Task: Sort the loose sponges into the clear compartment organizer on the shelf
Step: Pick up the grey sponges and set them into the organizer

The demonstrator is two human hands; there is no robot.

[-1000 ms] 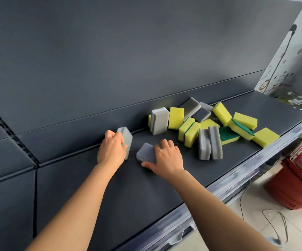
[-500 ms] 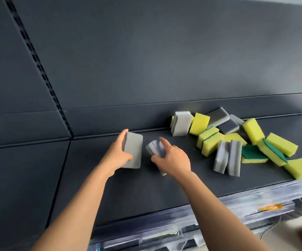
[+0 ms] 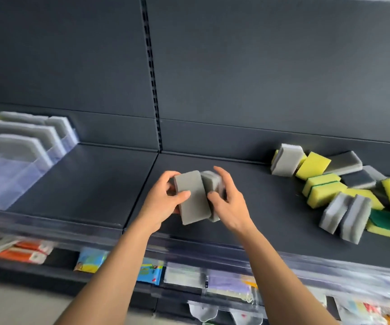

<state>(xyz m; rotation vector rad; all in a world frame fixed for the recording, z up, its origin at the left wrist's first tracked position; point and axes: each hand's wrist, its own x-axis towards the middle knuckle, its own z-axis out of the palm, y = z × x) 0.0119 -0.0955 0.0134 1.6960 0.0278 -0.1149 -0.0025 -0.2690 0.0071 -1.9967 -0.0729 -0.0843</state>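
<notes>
Left hand (image 3: 163, 202) grips a grey sponge (image 3: 193, 198), right hand (image 3: 231, 204) a second sponge (image 3: 211, 182) — a slack hold could drop one short of the organizer (image 3: 13, 167).

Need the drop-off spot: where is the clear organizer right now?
Head view: the organizer sits at the far left of the shelf, left of the left hand, with grey sponges inside.
</notes>
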